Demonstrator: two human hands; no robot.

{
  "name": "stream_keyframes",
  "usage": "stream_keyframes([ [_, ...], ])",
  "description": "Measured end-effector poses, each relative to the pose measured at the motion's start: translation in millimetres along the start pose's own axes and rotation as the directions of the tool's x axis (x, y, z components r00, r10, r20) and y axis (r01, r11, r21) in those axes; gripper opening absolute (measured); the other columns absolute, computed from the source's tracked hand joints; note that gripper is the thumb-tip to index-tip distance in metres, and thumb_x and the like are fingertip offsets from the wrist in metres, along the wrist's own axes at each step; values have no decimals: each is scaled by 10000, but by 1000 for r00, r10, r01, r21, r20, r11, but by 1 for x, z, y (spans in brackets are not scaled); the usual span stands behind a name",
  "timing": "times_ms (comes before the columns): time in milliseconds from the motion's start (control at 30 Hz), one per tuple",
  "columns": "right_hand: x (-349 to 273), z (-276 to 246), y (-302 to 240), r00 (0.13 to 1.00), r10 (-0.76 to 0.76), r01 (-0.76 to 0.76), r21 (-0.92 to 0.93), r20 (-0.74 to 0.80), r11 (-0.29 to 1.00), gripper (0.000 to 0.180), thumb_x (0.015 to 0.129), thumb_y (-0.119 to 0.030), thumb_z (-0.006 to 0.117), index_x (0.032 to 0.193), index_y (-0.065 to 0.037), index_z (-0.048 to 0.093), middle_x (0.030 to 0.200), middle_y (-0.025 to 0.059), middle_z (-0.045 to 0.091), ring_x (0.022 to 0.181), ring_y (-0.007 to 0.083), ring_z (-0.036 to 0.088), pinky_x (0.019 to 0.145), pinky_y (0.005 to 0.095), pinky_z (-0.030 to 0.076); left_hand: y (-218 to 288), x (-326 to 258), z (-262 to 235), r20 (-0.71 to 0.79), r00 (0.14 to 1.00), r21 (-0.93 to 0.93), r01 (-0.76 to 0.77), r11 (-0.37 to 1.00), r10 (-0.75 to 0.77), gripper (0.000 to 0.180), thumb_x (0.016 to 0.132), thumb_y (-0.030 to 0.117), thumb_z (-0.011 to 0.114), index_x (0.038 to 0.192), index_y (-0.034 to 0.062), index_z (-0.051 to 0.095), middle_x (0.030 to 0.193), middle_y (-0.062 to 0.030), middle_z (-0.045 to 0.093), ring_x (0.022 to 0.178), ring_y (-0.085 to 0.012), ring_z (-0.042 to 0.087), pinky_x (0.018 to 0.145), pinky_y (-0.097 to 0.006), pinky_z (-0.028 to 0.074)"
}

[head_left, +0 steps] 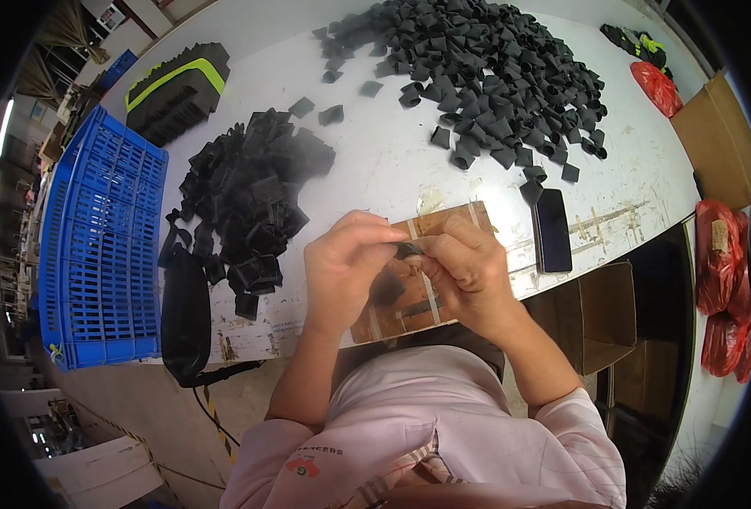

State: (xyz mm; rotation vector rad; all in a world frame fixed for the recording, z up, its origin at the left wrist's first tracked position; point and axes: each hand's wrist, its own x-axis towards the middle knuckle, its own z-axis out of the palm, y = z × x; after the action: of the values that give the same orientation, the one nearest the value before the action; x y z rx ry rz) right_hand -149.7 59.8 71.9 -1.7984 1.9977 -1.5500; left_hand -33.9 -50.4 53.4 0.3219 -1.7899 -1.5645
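My left hand (348, 265) and my right hand (470, 270) meet above a brown board (435, 317) with pale tape strips, at the table's near edge. Between their fingertips is a small black piece (406, 250), mostly hidden by the fingers. Both hands are closed in a pinch on it. To the left lies a heap of flat black pieces (252, 191), and farther off to the right a larger heap of short dark grey tube-like pieces (494, 81). A dark-screened phone (552, 231) rests right of the board.
A blue plastic crate (104, 254) stands at the left edge, with a long black pouch (186, 314) beside it. Behind sits a black stack with a yellow-green band (180, 78). Cardboard boxes (716, 140) and red plastic bags (721, 263) are on the right.
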Motion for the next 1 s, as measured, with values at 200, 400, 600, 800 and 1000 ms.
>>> stream_keyframes([
  [200,-8,13,10,996,70,-60,142,-64,988,110,672,-28,662,724,2,570,653,88,515,581,228,524,498,309,426,10,-1,8,-41,998,-74,35,997,-39,135,718,-73,568,830,-17,617,798,-75,577,742,-139,544,656,-221,427],
  [400,-2,9,4,998,-43,47,93,-53,995,104,678,-14,652,722,7,559,645,92,496,587,241,510,498,318,415,-1,2,-4,71,992,74,-112,991,106,174,687,-75,594,833,12,634,753,-72,572,683,-137,542,600,-217,426],
  [600,4,-4,19,993,90,-105,233,71,967,110,734,-76,638,725,-3,557,634,74,516,579,148,503,475,280,385,-25,0,-3,-130,986,18,107,994,-104,277,717,-84,545,958,37,613,778,-57,557,679,-100,520,611,-193,410],
  [800,26,-22,45,859,500,-402,456,-114,794,307,852,-247,538,975,31,584,684,25,569,558,30,444,482,168,351,-87,-5,0,117,978,827,1,562,-173,282,705,23,608,976,-37,554,963,-171,551,878,-284,558,759,-307,443],
  [1000,-39,-4,39,736,648,-637,525,196,564,290,860,-260,536,828,21,599,591,1,518,526,45,429,478,192,351,-117,-1,-3,227,948,942,-155,298,-225,89,678,10,591,736,-50,560,784,-177,515,806,-346,514,732,-404,429],
])
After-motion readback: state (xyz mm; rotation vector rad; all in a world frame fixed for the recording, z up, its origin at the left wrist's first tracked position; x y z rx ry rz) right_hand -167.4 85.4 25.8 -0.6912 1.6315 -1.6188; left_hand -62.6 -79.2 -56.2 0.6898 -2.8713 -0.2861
